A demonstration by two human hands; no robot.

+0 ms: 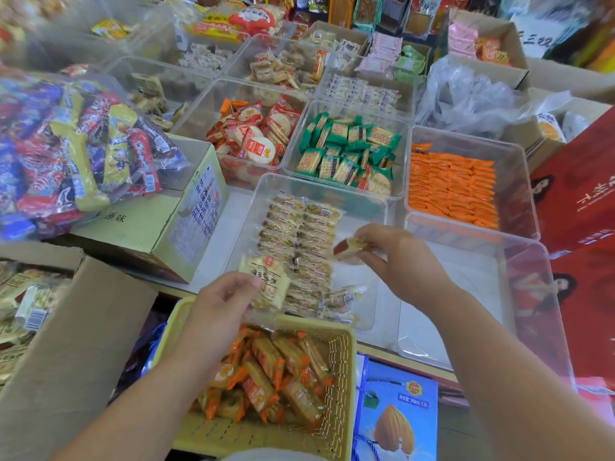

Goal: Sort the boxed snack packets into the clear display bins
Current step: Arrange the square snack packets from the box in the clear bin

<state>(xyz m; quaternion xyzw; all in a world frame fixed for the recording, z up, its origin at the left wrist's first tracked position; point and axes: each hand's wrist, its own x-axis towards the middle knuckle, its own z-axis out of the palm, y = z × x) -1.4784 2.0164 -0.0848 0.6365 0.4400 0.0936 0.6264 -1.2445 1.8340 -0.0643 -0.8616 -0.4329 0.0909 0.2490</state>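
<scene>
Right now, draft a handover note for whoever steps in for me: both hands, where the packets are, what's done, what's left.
Left hand grips a cream packet at the near-left corner of the front clear bin. Right hand pinches a small red-ended packet above that bin.
Done: rows of beige packets fill the bin's left part; bins behind hold green packets and orange packets.
Left: place both held packets; the yellow basket holds orange-ended packets; the right clear bin looks empty.
</scene>
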